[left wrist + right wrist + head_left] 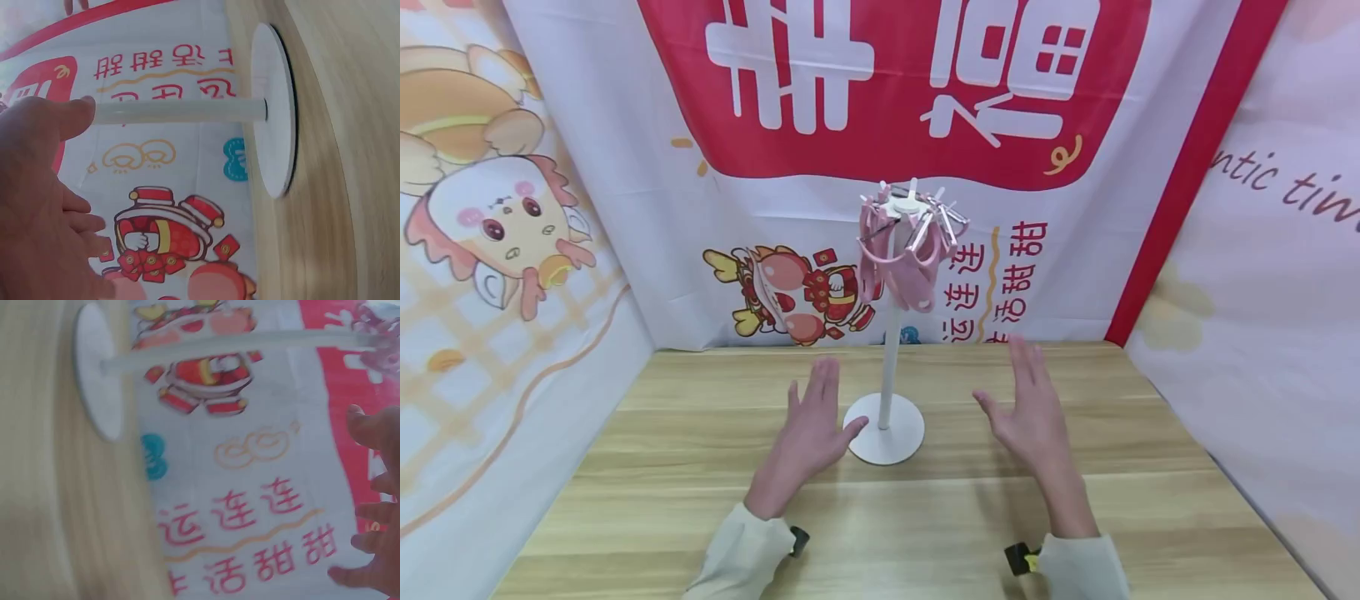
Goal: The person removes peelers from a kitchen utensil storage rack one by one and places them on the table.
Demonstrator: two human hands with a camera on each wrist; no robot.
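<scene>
A white stand with a slim pole (891, 354) and a round flat base (906, 437) stands upright on the wooden table. From short prongs at its top hang several pink items (913, 279) with silver metal parts; their kind is unclear. My left hand (811, 429) is just left of the pole, fingers straight and thumb out, holding nothing. In the left wrist view, the left thumb (78, 117) overlaps the pole; I cannot tell whether they touch. Well right of the stand, my right hand (1033, 421) has its fingers spread and holds nothing; it is apart from the stand.
The wooden table (685, 467) runs back to a printed cloth wall (790, 196) with red and white lettering. Printed cloths also line the left side (580, 333) and the right side (1247, 333). Dark wrist devices (1018, 558) sit at both cuffs.
</scene>
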